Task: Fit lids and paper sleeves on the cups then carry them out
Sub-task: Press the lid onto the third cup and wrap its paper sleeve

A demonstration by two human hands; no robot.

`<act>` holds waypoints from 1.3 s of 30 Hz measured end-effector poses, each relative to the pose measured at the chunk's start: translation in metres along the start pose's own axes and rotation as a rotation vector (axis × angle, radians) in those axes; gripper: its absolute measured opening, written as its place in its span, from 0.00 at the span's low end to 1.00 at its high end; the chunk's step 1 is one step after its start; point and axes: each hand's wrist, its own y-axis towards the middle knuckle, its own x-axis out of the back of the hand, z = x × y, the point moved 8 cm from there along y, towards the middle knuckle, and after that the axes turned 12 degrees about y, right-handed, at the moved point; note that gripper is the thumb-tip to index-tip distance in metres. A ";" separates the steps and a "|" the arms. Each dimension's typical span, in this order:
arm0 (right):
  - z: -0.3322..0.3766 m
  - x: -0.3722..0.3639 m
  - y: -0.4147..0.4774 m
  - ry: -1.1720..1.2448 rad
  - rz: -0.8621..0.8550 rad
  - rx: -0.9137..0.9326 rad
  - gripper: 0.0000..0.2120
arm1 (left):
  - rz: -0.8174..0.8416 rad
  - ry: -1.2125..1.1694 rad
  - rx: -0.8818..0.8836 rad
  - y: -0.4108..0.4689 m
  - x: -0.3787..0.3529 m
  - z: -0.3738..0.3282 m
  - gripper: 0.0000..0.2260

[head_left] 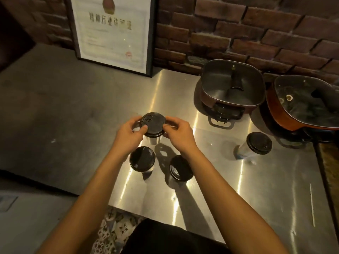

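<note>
The left hand (128, 132) and right hand (178, 132) each have their grip pinched on the black lid (153, 122) atop the far cup (155, 140) on the steel table (211, 180). Uneven pressure could seat it crooked, or tip the cup toward the lidded cups (142, 158) nearby.

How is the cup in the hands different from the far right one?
The left hand and right hand pinch the lid on the held cup; the far cup stands untouched. The held cup has two cups close by; the far cup stands alone. Both wear black lids.
</note>
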 end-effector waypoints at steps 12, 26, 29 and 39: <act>-0.035 -0.029 0.017 -0.234 -0.081 -0.200 0.16 | 0.241 -0.023 0.092 0.052 -0.012 0.052 0.12; -0.046 -0.043 0.017 -0.345 -0.055 -0.269 0.25 | 0.320 0.025 0.110 0.062 -0.013 0.069 0.18; -0.046 -0.045 0.013 -0.377 -0.055 -0.250 0.26 | 0.310 0.064 0.086 0.062 -0.013 0.063 0.20; -0.020 -0.014 -0.003 -0.362 -0.109 -0.137 0.30 | 0.146 0.172 -0.070 0.046 0.013 0.023 0.16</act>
